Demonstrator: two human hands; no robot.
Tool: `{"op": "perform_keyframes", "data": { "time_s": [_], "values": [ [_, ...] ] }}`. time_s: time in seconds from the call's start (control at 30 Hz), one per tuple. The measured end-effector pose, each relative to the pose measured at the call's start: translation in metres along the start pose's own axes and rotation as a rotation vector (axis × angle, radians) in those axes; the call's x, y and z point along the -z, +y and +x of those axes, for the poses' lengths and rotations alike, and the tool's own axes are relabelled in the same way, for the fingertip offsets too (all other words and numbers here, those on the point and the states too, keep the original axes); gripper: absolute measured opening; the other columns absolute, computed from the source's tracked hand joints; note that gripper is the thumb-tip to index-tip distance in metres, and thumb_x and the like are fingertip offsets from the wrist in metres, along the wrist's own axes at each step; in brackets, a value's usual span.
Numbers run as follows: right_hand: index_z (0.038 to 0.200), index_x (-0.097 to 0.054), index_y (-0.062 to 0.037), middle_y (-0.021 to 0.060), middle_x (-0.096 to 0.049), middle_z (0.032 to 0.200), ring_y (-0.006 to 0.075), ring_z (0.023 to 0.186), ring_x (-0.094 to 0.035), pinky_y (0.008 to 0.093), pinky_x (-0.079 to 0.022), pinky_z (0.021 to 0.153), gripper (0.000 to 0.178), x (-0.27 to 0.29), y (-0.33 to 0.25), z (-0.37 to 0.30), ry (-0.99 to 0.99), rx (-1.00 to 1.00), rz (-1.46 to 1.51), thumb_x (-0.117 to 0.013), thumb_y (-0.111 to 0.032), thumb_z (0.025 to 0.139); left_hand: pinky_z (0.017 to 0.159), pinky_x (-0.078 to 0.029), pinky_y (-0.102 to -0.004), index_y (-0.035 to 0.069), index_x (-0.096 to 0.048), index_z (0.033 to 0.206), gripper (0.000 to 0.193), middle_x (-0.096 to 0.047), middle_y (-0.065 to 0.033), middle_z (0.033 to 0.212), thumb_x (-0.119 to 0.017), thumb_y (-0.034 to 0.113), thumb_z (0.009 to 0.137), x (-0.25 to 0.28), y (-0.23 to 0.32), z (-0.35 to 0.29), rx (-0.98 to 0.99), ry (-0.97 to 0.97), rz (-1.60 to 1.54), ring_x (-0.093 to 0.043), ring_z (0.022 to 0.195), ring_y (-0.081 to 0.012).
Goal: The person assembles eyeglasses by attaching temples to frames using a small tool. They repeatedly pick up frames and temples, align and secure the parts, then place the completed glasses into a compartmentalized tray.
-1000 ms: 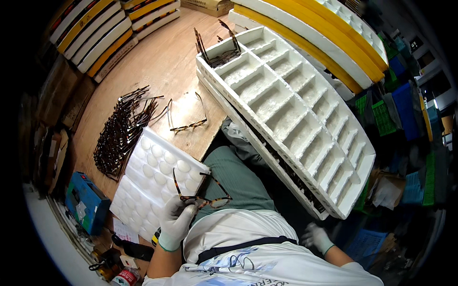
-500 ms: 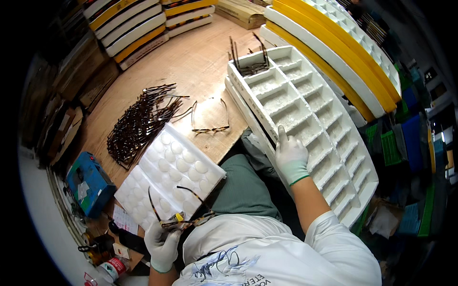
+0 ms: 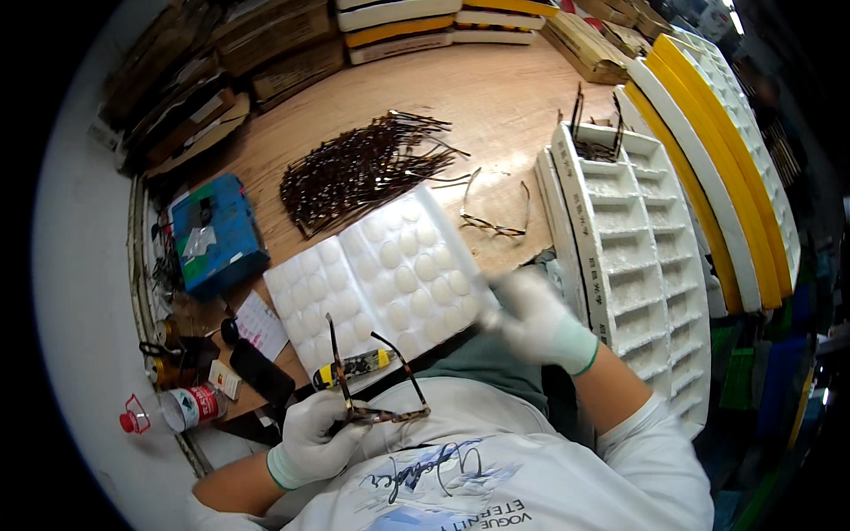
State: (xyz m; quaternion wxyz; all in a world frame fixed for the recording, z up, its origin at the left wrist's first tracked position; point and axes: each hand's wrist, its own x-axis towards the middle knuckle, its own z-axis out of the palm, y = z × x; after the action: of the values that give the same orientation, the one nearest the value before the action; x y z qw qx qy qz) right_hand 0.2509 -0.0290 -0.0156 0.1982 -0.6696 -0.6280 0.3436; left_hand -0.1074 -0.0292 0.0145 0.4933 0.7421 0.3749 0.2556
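Observation:
My left hand (image 3: 320,435), in a white glove, is closed on a tortoiseshell eyeglass frame (image 3: 386,413) close to my shirt, its temples pointing up and away. Just beyond it, a yellow-and-black cutter-like tool (image 3: 356,366) lies at the near edge of a white sheet (image 3: 352,250) of round, pale discs. Also gloved, my right hand (image 3: 536,314) is smeared by motion beside the sheet's right corner; its fingers cannot be made out. A second eyeglass frame (image 3: 493,227) rests on the table past that corner. Behind the sheet lies a pile of dark temple arms (image 3: 363,168).
To the right stands a white compartment tray (image 3: 622,281) with several dark frames (image 3: 595,150) in its far end. Yellow and white trays (image 3: 722,168) are stacked beyond. At left are a blue box (image 3: 215,232), a phone (image 3: 261,372) and a plastic bottle (image 3: 190,407).
My right hand has left the compartment tray and come to the sheet's right corner. The view has turned rightward. The yellow-and-black tool, mostly hidden before, now shows plainly.

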Motion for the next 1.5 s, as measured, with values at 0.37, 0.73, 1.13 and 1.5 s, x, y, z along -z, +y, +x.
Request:
{"op": "perform_keyframes", "data": {
  "time_s": [0.37,0.73,1.13,1.5],
  "values": [
    [0.126,-0.050,0.0001,0.0264,-0.064,0.100,0.0464,0.091,-0.064,0.0521,-0.052,0.078,0.035,-0.094,-0.116,0.023,-0.378,0.473,0.377,-0.057,-0.011,0.094,0.080,-0.054,-0.0255,-0.004,-0.060,0.110,0.016,-0.070,-0.0078,0.097,-0.065,0.002,0.096,-0.020,-0.016,0.010,0.032,0.665,-0.589,-0.065,0.086,-0.0112],
    [0.118,-0.062,-0.0019,0.0209,-0.066,0.098,0.0414,0.095,-0.064,0.0474,-0.051,0.084,0.040,-0.107,-0.074,0.063,-0.061,0.497,0.167,-0.058,0.002,0.079,0.080,-0.051,-0.0259,-0.005,-0.065,0.109,0.019,-0.069,-0.0077,0.097,-0.068,0.005,0.093,-0.023,-0.057,0.034,0.142,0.490,-0.012,-0.063,0.087,-0.0111],
    [0.111,-0.062,-0.0078,0.0124,-0.069,0.105,0.0313,0.103,-0.064,0.0465,-0.044,0.095,0.030,-0.058,0.134,0.158,0.374,-0.027,-0.715,-0.058,-0.009,0.081,0.096,-0.051,-0.0397,-0.005,-0.057,0.130,0.041,-0.066,-0.0202,0.119,-0.060,0.012,0.093,0.098,-0.153,0.210,0.202,0.554,0.670,-0.065,0.109,-0.0321],
    [0.129,-0.058,-0.0085,0.0159,-0.062,0.117,0.0352,0.116,-0.056,0.0497,-0.042,0.102,0.047,-0.054,0.101,0.164,0.324,0.026,-0.662,-0.061,-0.011,0.082,0.078,-0.053,-0.0401,-0.001,-0.060,0.120,0.042,-0.067,-0.0216,0.094,-0.065,0.016,0.081,0.117,-0.274,0.266,0.775,0.597,0.024,-0.066,0.089,-0.0347]
  ]
}}
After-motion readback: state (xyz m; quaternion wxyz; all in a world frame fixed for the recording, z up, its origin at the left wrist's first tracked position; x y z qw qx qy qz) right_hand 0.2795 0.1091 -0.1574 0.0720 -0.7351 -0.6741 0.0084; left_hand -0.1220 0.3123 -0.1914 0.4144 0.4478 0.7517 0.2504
